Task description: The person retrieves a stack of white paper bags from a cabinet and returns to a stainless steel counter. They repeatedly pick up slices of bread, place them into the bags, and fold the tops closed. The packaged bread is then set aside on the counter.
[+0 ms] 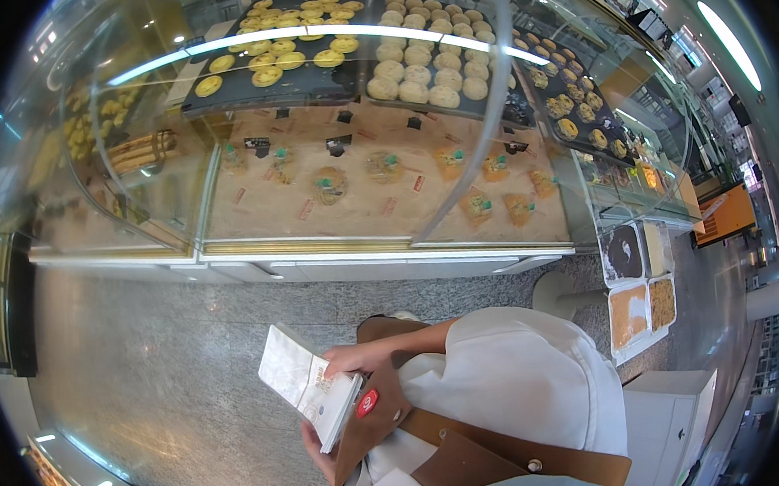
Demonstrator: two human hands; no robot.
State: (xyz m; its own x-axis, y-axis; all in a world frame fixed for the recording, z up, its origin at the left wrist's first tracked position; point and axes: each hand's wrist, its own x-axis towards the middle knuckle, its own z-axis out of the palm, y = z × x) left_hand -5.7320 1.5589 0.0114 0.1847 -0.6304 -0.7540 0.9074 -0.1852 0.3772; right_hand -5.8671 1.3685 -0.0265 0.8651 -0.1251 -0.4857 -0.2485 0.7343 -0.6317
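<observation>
My right hand (349, 359) rests on a stack of white printed paper bags (332, 404) in front of my brown apron, its fingers bent over the bags' upper edge. From the other side my left hand (319, 452) supports the stack, with most of its fingers hidden underneath. A white paper flap (290, 368) on the stack sticks out away from me, over the floor. Both hands are close to the apron.
A glass display case (390, 251) holds wrapped pastries (384, 167) below dark trays of egg tarts (267, 75) and round buns (413, 91). White trays of cake (629, 321) stand at the right, near a white cabinet (665, 413). Another lit case (87, 477) is at lower left.
</observation>
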